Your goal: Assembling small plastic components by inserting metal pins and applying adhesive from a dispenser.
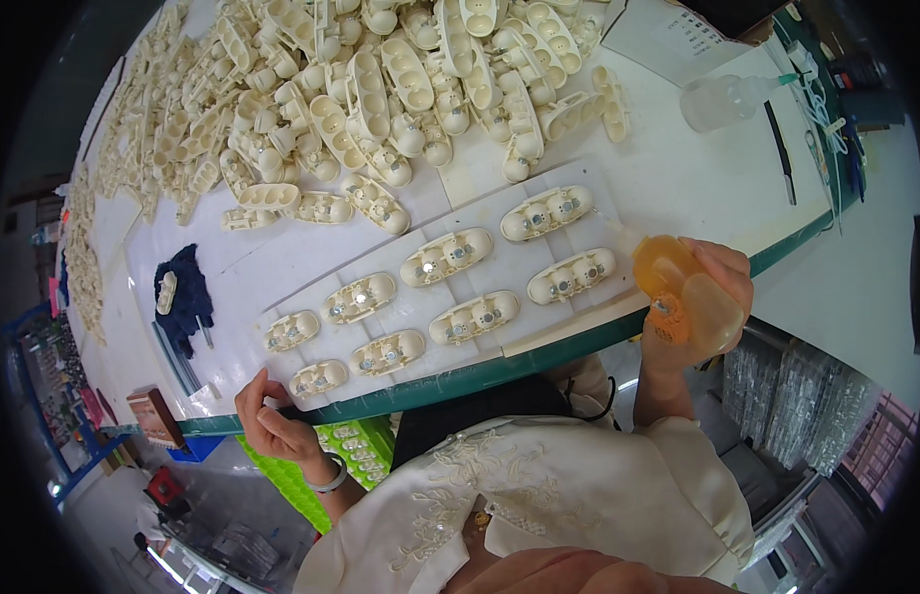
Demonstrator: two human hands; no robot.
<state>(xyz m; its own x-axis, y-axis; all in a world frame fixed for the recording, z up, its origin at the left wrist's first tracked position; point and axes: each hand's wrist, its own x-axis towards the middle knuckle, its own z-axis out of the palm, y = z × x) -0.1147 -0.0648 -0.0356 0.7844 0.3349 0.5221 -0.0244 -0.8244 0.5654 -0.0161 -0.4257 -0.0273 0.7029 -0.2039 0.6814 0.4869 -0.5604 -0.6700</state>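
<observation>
My right hand is wrapped around a squeeze bottle of amber liquid. The bottle is tilted, its thin nozzle pointing up and left toward the right end of a white board. Two rows of cream oval plastic shells with round cups and small shiny discs lie on that board; the nearest to the nozzle are the upper right shell and the lower right shell. By the board's lower left corner, my left hand has its fingers curled; whatever they may hold is hidden. A lower left shell lies close by.
A large heap of similar cream parts covers the far side of the table. A clear bottle, black tweezers and a carton are at the right. One shell rests on a dark blue cloth. A green tray sits below the table edge.
</observation>
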